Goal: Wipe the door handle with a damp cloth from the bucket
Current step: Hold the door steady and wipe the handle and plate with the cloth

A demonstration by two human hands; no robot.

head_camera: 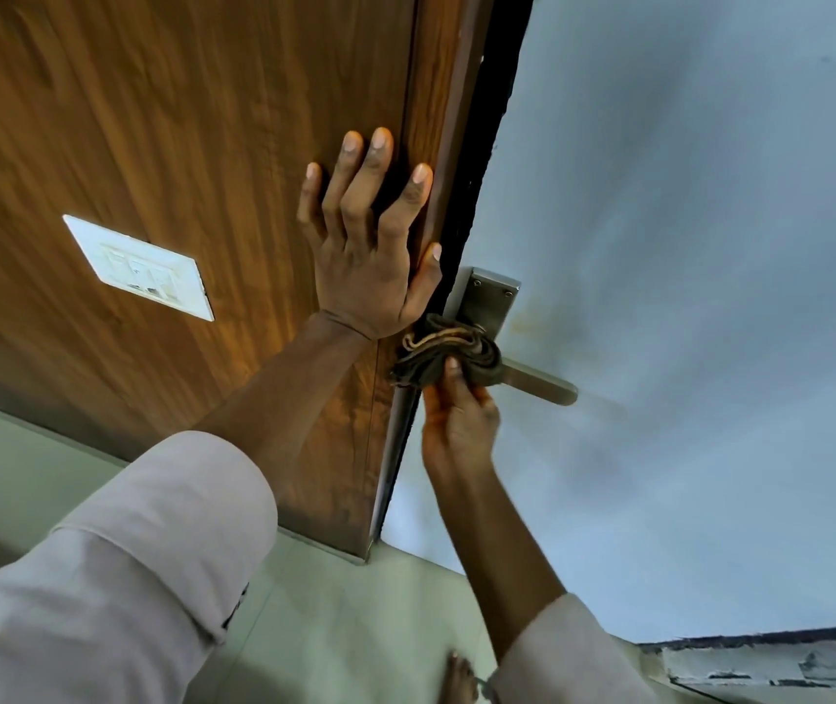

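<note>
The free end of the brushed-metal lever door handle (540,386) juts out bare, with the pale blue-grey painted door face (685,246) open around it. Its inner end is wrapped in a bunched brown cloth (449,355), gripped from below by the right hand (459,424). The left hand (373,246) lies flat on the brown wood-grain panel (152,119), its thumb at the edge, seemingly crowding the dark gap beside the metal backplate (484,297).

Bunched brown cloth (444,355) wrapped around base of metal lever door handle (540,384), lever end bare
</note>
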